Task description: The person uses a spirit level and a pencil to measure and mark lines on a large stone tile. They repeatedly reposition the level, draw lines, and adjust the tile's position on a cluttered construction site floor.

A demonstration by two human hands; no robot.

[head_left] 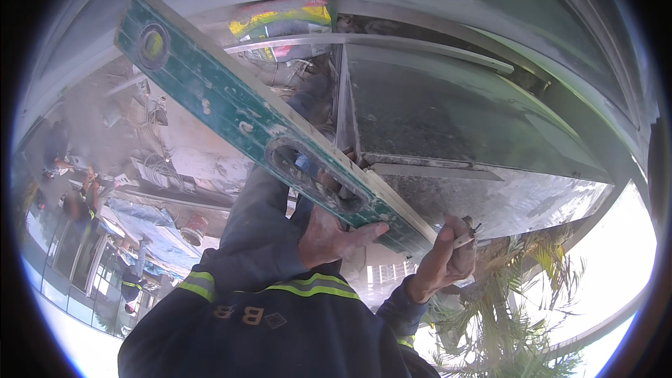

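Note:
A long green spirit level (210,101), scuffed and dusty, slants from the upper left down to the right. My left hand (330,236) grips it at the oval hand slot, fingers showing through the slot and thumb lying along its lower face. Close to the level's lower right end, my right hand (448,259) is closed with its fingers pinched around a small pale stick-like piece (463,240), whose exact kind I cannot make out. Behind the level stands a dark stone-faced block (448,112) with a dusty grey slab face (518,199).
A yellow and red printed sack (280,19) lies beyond the level, near a pale strip (413,47). To the left are coiled cable (157,171), a bucket (194,227), blue sheeting (143,231) and a co-worker (133,283). Palm fronds (490,315) hang lower right.

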